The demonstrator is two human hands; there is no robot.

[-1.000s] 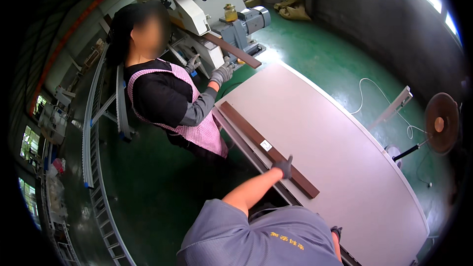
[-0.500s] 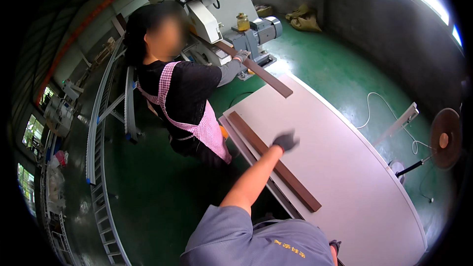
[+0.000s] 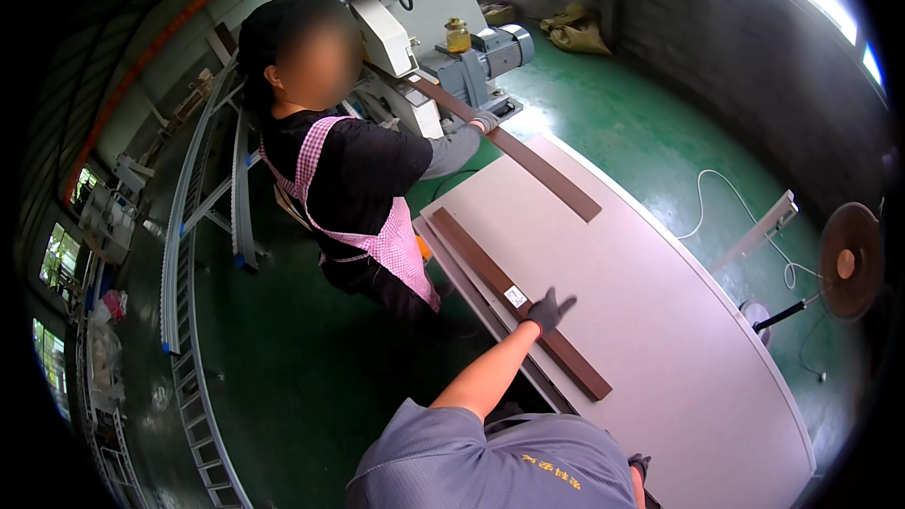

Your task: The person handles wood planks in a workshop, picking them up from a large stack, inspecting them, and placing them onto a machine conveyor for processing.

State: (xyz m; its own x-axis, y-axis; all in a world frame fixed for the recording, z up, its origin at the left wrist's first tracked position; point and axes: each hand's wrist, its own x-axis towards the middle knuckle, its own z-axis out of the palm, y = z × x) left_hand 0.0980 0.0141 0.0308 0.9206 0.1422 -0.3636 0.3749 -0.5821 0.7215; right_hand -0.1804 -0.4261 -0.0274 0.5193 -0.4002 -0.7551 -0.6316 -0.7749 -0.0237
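Showing spread fingers over the brown bar [image 3: 490, 270] on the bench [image 3: 674, 349], my left hand [image 3: 549, 311] grips nothing; whether my right hand [image 3: 640, 466] holds anything, I cannot tell.

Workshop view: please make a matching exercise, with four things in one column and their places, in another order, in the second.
1. Wearer's left hand
2. Co-worker's hand
3. Yellow jar
4. Tan sack

A. On the green floor
B. At the labelled board
C. At the board reaching from the machine
D. Beside the grey motor

Pairs: 1-B; 2-C; 3-D; 4-A
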